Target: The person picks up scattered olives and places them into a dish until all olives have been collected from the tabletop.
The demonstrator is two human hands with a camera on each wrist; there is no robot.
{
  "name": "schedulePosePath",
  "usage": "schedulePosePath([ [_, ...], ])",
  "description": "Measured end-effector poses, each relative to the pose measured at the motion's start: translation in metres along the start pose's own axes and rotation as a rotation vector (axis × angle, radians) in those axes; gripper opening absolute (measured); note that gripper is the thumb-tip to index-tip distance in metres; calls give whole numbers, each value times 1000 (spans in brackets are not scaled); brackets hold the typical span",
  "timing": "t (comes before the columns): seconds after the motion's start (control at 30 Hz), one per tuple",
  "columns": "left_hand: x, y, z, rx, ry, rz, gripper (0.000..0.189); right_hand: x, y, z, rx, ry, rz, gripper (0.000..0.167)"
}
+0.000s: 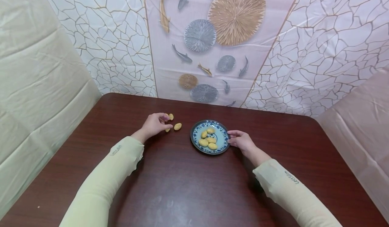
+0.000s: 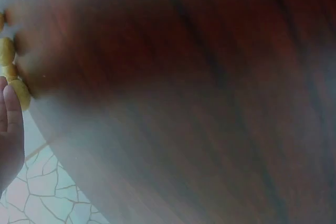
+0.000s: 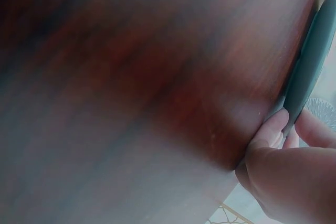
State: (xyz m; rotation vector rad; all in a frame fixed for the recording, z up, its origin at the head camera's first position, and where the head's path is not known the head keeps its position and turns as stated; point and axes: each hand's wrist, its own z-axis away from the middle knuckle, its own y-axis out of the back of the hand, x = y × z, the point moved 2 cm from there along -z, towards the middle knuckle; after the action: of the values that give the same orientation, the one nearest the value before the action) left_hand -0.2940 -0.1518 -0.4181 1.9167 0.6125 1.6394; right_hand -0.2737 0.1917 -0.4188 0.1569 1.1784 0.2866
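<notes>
My left hand [image 1: 155, 123] hovers over or beside several small yellow oval pieces, perhaps little potatoes, with thumb and fingers apart. One loose yellow piece [image 1: 177, 126] lies just right of its thumb, and another yellow piece [image 1: 171, 117] is beyond the fingertips. In the left wrist view, the fingers are beside a yellow piece [image 2: 21, 96]; contact is unclear. A round plate [image 1: 225, 142] with a blue patterned border carries several more yellow pieces [image 1: 203, 142]. At the plate's right rim, my right hand [image 1: 243, 142] pinches the edge, seen also as a dark rim [image 3: 310, 61] between thumb and fingers.
Everything rests on a dark reddish-brown table [image 1: 182, 186]. Behind its far edge hangs a patterned cloth [image 1: 200, 75] with fish and round leaf shapes. Pale cloth walls [image 1: 36, 85] flank the table on both sides.
</notes>
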Motion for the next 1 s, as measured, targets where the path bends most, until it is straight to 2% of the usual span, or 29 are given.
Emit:
schedulePosePath([
  [0.17,-1,-1,1,-46,-11,-57,29,-1,0,1,-5,-1,5,45],
  [0.37,2,-2,4,-109,-49,-233,25,-1,0,1,-3,-4,15,45],
  [0.43,2,-2,5,-117,-60,-264,24,-1,0,1,-7,-3,18,45],
  [0.6,1,-3,5,-133,-86,-265,22,0,0,1,-4,-4,19,44],
  [0.87,-2,-3,5,-150,-85,-182,28,0,0,-1,-4,8,15,44],
  [1.0,-5,-1,6,-152,-107,-198,27,1,1,-1,-10,6,14,44],
])
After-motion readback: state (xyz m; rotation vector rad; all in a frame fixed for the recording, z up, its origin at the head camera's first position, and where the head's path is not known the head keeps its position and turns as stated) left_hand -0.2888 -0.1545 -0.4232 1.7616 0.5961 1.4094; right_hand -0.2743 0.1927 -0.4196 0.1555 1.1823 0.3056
